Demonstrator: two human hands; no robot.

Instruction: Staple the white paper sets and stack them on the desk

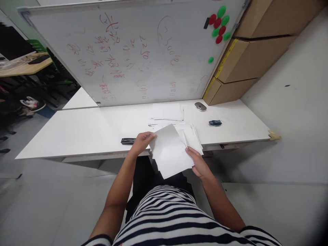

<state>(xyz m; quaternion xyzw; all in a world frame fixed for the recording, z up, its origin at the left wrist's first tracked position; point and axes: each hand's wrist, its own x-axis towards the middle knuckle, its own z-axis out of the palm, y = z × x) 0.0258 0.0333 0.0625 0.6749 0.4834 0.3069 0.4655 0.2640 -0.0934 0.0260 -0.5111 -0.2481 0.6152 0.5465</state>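
White paper sheets (170, 152) are held tilted between my two hands, over the front edge of the desk. My left hand (144, 140) pinches their left upper edge, thumb on top. On the right side, my right hand (197, 160) grips the lower right edge with the thumb above and the fingers underneath. More loose white papers (194, 138) lie on the desk just behind and partly under the held ones. A black stapler-like object (127, 141) rests beside my left hand, its right end hidden by that hand.
Farther back on the white desk (84, 133) is a neat paper stack (166, 112). A grey computer mouse (200, 106) and a small dark blue packet (215, 123) lie to the right. Behind stand a whiteboard (123, 78) with round magnets and stacked cardboard boxes (238, 61).
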